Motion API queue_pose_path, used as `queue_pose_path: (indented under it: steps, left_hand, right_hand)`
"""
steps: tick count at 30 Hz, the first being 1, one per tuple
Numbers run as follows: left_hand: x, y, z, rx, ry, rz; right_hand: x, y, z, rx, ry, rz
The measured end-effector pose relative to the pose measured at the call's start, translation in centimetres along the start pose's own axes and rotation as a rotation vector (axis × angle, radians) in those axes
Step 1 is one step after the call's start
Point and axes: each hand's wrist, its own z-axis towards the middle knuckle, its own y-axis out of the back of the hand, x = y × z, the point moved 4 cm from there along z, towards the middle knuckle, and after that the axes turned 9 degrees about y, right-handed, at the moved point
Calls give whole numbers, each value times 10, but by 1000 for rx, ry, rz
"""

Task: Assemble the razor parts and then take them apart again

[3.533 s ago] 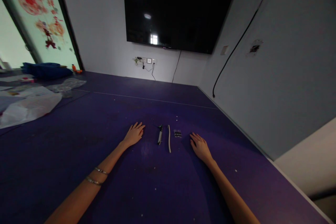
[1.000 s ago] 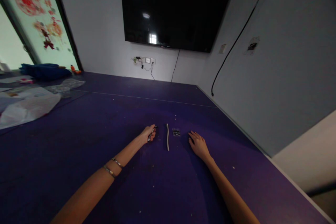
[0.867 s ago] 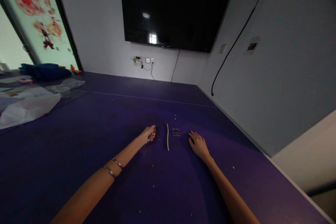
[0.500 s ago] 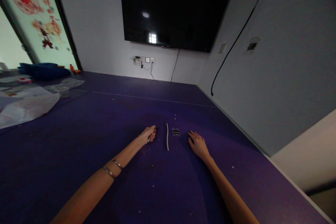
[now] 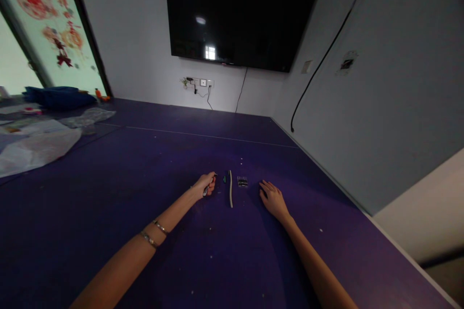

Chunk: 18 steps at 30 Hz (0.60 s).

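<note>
My left hand (image 5: 206, 185) is closed around a slim dark-and-silver handheld object (image 5: 206, 191), whose small tip sticks out past the fingers; its kind is too small to make out. Just right of that tip, a small green patch or piece (image 5: 224, 179) shows on the purple surface (image 5: 174, 246). Beside it lies a thin whitish stick (image 5: 231, 190) with a darker upper end, pointing away from me. A small clear-and-black rectangular piece (image 5: 242, 182) is to the stick's right. My right hand (image 5: 274, 198) rests flat on the surface, fingers spread, holding nothing.
Crumpled translucent plastic (image 5: 39, 147) and a dark blue cloth heap (image 5: 60, 98) lie at the far left. A large television (image 5: 246, 14) hangs on the wall ahead, above a socket strip (image 5: 203, 82). A black cable (image 5: 322, 58) dangles down the right wall.
A green patch or piece now shows between my left hand and the whitish stick, where none was visible before. Both hands stay nearly in place; the view has shifted very slightly.
</note>
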Motion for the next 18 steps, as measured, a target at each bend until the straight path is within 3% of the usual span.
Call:
queue_pose_path:
  steps: [4, 10, 18]
  left_hand:
    - [-8, 1, -3, 15, -85, 16]
    - [-23, 4, -8, -73, -213, 75]
    - [-28, -7, -12, 41, -220, 199]
  right_hand:
    - [1, 2, -1, -3, 4, 3]
    - [1, 2, -2, 5, 2, 3]
    - [2, 5, -2, 10, -7, 19]
